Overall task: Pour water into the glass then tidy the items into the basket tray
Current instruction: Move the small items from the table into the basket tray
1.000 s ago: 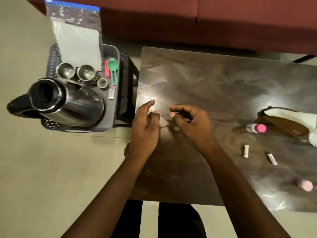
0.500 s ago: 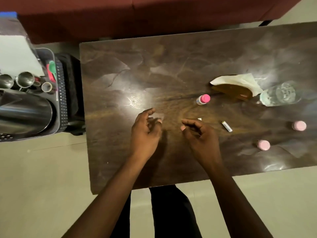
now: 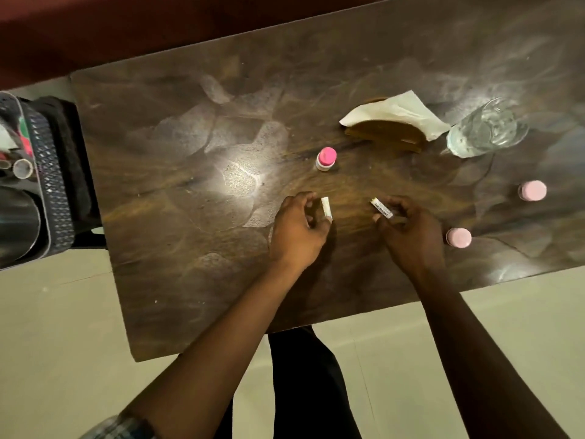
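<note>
My left hand (image 3: pixel 297 231) pinches a small white sachet (image 3: pixel 326 209) just above the dark wooden table (image 3: pixel 190 201). My right hand (image 3: pixel 410 236) pinches a second small white printed sachet (image 3: pixel 381 208). A clear glass (image 3: pixel 484 129) holding water stands at the far right. At the left edge, beside the table, the dark perforated basket tray (image 3: pixel 50 185) holds a steel kettle (image 3: pixel 15 226) and small items.
A small bottle with a pink cap (image 3: pixel 326 158) stands in the table's middle. A white napkin (image 3: pixel 399 117) lies over a brown wooden holder (image 3: pixel 386 134). Two pink caps (image 3: pixel 533 190) (image 3: pixel 459 237) sit at the right. A red sofa (image 3: pixel 95 26) runs behind.
Both hands have moved right along the table and each has taken hold of a white sachet. The view has swung right, leaving the basket tray at the left edge.
</note>
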`<state>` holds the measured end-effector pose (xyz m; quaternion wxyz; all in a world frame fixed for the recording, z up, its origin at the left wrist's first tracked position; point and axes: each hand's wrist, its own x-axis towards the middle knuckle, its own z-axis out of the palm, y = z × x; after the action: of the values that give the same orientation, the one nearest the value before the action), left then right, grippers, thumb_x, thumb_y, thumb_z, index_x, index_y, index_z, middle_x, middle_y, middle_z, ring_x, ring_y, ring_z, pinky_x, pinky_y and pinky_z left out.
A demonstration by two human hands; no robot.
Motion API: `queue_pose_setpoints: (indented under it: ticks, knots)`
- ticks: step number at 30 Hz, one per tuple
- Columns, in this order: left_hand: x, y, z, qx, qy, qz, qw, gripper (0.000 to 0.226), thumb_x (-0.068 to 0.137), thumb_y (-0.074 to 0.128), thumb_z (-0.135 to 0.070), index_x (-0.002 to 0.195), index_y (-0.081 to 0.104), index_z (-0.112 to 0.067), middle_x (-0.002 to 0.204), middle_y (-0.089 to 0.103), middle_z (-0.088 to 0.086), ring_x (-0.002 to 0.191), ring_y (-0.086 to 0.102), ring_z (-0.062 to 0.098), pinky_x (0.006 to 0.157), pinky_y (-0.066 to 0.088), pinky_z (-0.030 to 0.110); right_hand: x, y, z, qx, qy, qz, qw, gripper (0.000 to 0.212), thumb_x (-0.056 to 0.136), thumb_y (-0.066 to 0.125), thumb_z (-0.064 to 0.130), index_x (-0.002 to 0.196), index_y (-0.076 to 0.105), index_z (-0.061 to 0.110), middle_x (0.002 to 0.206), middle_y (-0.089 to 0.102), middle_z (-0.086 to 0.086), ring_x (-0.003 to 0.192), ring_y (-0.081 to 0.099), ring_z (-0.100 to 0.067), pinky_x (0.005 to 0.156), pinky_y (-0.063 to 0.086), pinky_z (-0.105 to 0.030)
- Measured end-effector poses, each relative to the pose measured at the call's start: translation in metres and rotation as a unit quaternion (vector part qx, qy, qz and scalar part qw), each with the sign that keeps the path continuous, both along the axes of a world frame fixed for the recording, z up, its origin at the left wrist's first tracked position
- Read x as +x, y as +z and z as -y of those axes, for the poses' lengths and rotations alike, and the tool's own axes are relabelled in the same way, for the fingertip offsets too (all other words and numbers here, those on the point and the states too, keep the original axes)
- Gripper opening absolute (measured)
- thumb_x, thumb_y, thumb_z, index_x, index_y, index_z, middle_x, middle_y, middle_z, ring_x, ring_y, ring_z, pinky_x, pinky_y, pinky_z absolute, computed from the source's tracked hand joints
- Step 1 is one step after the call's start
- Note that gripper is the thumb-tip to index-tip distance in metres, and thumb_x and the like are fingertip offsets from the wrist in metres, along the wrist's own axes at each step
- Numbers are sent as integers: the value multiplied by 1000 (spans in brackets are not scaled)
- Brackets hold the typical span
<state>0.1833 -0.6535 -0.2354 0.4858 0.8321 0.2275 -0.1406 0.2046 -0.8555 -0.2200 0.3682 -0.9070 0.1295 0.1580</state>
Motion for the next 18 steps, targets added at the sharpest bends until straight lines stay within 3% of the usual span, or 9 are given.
queue_pose_setpoints:
  ticks: [3, 7, 12, 18]
  knots:
    - [8, -5, 12, 14, 2, 7, 1000, 44, 87, 79, -26, 128, 65, -23, 117, 61, -3, 85, 65, 6, 79, 56, 23, 9, -10, 5, -11, 4, -7, 1000, 34, 92, 77, 21, 126, 73, 22, 125, 75, 1, 115, 70, -20, 102, 53, -35]
    - [18, -11, 21, 30, 8, 16, 999, 42, 87, 80, -28, 126, 66, -21, 117, 59, -2, 88, 65, 8, 82, 57, 27, 18, -30, 12, -69, 34, -13, 997, 41, 92, 78, 26, 132, 70, 21, 133, 70, 0, 120, 68, -22, 96, 44, -26]
    - [23, -22, 25, 53, -5, 8, 999, 52, 78, 87, -21, 125, 67, -18, 117, 60, 2, 92, 67, 17, 86, 59, 35, 21, -39, 16, -98, 65, 9, 993, 33, 91, 77, 27, 124, 72, 25, 125, 72, 2, 110, 70, -23, 88, 53, -33]
    - [22, -28, 28, 72, 9, -5, 997, 38, 76, 83, -8, 111, 72, -19, 98, 69, 0, 78, 67, 12, 77, 61, 37, 21, -35, 16, -88, 78, 7, 993, 19, 96, 73, 23, 115, 74, 23, 108, 78, 1, 95, 73, -24, 76, 51, -32]
